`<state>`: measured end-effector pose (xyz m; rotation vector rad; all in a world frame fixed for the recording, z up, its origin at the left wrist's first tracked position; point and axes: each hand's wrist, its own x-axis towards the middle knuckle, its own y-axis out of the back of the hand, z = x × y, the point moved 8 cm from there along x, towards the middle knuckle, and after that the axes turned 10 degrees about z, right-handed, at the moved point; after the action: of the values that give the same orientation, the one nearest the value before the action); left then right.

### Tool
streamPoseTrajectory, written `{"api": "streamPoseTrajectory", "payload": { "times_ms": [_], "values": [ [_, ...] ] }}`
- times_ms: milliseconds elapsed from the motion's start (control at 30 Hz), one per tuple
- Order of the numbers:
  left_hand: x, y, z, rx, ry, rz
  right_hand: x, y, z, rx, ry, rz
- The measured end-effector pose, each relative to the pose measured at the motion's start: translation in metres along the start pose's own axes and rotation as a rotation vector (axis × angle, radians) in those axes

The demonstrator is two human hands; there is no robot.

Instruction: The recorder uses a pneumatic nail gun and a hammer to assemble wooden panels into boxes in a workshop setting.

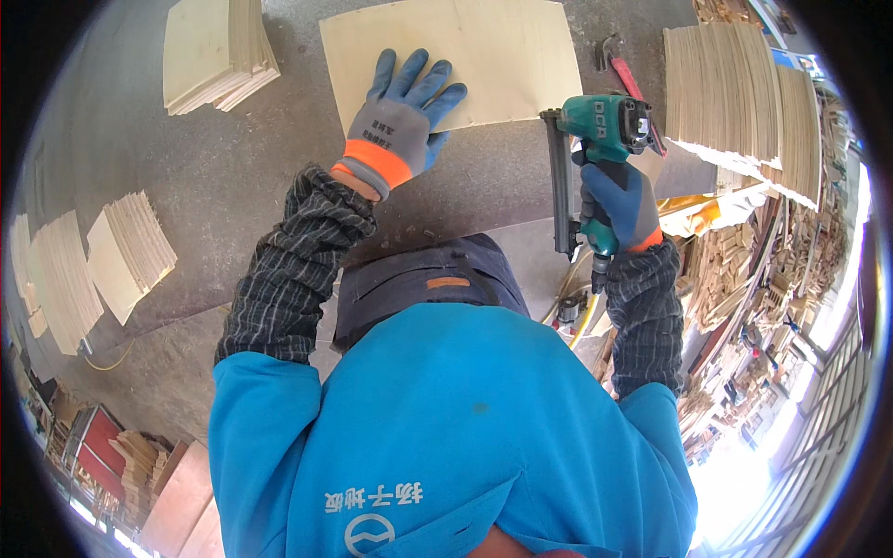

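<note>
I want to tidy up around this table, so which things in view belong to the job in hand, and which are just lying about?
In use:
nail gun, in the right hand
panel, under the left hand
table, under the panel

Apparently lying about:
red-handled tool
wood scraps, at right
stacks, untouched, though perhaps stock

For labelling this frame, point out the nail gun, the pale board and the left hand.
Nail gun (595, 127): head view, green upper body.
Pale board (498, 63): head view, bare top face.
Left hand (400, 116): head view, gloved back.
</note>
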<state>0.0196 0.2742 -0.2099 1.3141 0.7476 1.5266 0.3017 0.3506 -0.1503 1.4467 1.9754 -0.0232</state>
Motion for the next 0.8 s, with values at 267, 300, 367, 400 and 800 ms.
{"api": "streamPoseTrajectory", "payload": {
  "times_ms": [267,300,367,400,800],
  "values": [
    [0.0,0.001,0.0,-0.032,0.006,0.013,0.002,0.024,0.002,0.076,-0.044,0.042],
    [0.0,0.0,0.0,-0.025,0.004,0.007,0.005,0.025,0.003,0.078,-0.047,0.045],
    [0.0,-0.001,0.001,-0.015,0.003,0.001,0.007,0.027,0.004,0.058,-0.048,0.043],
    [0.0,-0.001,0.001,-0.016,0.004,0.001,0.007,0.026,0.004,0.058,-0.046,0.042],
    [0.002,0.0,0.002,-0.041,-0.002,0.014,0.012,0.03,0.005,0.071,-0.057,0.053]
  ]
}}
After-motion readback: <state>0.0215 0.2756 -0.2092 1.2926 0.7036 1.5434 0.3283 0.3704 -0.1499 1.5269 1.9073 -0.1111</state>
